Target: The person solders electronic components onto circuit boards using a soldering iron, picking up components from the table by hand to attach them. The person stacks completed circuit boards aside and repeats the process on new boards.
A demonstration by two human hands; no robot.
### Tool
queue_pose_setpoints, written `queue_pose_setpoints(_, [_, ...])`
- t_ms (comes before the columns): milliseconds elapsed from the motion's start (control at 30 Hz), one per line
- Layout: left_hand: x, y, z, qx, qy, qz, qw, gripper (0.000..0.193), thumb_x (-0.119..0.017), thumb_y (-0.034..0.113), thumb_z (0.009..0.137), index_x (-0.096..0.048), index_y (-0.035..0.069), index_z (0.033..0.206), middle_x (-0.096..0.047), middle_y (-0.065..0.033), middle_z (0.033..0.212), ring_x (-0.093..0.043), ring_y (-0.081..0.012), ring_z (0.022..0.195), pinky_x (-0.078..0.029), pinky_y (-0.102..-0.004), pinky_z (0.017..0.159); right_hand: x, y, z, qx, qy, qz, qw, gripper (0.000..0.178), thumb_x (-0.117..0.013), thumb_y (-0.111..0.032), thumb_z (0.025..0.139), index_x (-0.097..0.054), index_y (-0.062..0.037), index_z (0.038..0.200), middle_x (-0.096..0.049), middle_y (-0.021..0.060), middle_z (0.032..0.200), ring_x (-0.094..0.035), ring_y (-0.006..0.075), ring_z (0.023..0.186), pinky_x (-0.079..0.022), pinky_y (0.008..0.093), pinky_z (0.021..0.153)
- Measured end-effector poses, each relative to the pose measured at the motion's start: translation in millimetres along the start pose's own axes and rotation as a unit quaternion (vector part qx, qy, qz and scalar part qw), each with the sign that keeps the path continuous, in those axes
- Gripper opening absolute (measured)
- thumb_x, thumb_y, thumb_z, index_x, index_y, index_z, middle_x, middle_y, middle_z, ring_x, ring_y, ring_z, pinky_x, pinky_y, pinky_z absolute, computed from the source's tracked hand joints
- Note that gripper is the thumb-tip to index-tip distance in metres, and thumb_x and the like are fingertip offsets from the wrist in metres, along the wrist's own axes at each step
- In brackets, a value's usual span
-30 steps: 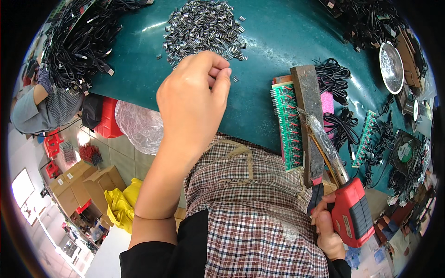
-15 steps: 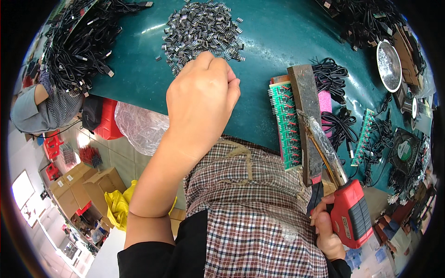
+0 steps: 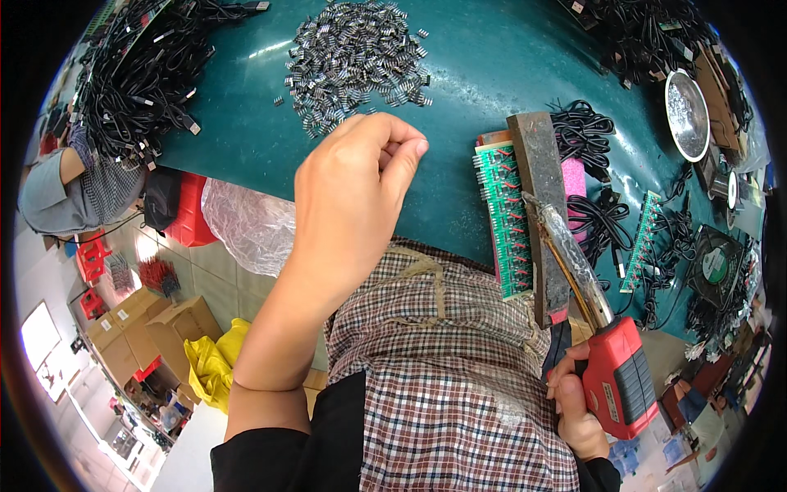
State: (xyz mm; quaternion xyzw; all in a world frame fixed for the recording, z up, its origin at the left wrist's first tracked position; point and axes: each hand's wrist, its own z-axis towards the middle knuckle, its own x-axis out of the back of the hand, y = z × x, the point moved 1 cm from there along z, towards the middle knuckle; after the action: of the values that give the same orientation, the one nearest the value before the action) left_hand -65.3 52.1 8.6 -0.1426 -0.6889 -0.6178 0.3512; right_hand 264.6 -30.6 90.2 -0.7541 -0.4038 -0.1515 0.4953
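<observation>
Your left hand (image 3: 352, 197) has lifted off the clips (image 3: 357, 61) at 12 o'clock—fingertips pinched, contents unseen; right hand (image 3: 574, 402) grips the iron (image 3: 611, 361).

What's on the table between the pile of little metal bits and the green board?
Nothing; the head view shows bare green table between the pile and the board.

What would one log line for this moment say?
left hand: pinched shut above metal connector pile | right hand: gripping red soldering gun | green circuit strip: on table
</observation>
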Motion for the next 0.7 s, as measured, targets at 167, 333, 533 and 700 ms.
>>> queue_pose_setpoints(167, [-5.1, 8.3, -8.8, 0.126, -0.055, -0.187, 0.973, 0.012, -0.073, 0.009, 0.097, -0.073, -0.002, 0.100, -0.075, -0.0102, 0.089, -0.074, -0.0172, 0.076, -0.058, -0.0307, 0.068, -0.8, -0.9, -1.5, 0.032, -0.011, -0.051, 0.998, 0.016, -0.081, -0.013, 0.084, -0.074, -0.0051, 0.096, -0.075, 0.0058, 0.092, -0.073, 0.0215, 0.079, -0.058, 0.0318, 0.071])
queue_pose_setpoints(333, [-8.9, 7.4, -12.3, 0.204, -0.131, -0.333, 0.911, 0.015, -0.072, 0.008, 0.099, -0.073, -0.004, 0.106, -0.077, -0.0116, 0.095, -0.075, -0.0147, 0.083, -0.061, -0.0271, 0.073, 0.1, -2.8, -0.7, 0.045, 0.004, -0.088, 0.995, 0.015, -0.082, -0.008, 0.081, -0.073, -0.0043, 0.092, -0.074, 0.0087, 0.090, -0.072, 0.0232, 0.073, -0.058, 0.0332, 0.065])
queue_pose_setpoints(533, [-11.6, 3.2, -15.0, 0.230, -0.164, -0.393, 0.875, 0.018, -0.071, 0.006, 0.098, -0.072, -0.005, 0.112, -0.077, -0.0132, 0.101, -0.076, -0.0166, 0.089, -0.062, -0.0276, 0.078, 4.5, 7.9, -0.1, 0.210, -0.033, -0.333, 0.919, 0.014, -0.083, -0.004, 0.079, -0.073, -0.0060, 0.088, -0.074, 0.0082, 0.088, -0.071, 0.0220, 0.070, -0.058, 0.0332, 0.063])
queue_pose_setpoints(700, [-17.9, 9.6, -19.9, 0.250, -0.157, -0.399, 0.868, 0.015, -0.069, 0.001, 0.095, -0.071, -0.006, 0.107, -0.076, -0.0113, 0.098, -0.074, -0.0140, 0.085, -0.060, -0.0265, 0.075, 3.4, 3.6, 0.3, 0.107, -0.056, -0.192, 0.974, 0.019, -0.079, -0.006, 0.084, -0.072, -0.0051, 0.102, -0.073, 0.0071, 0.088, -0.071, 0.0213, 0.073, -0.057, 0.0329, 0.066])
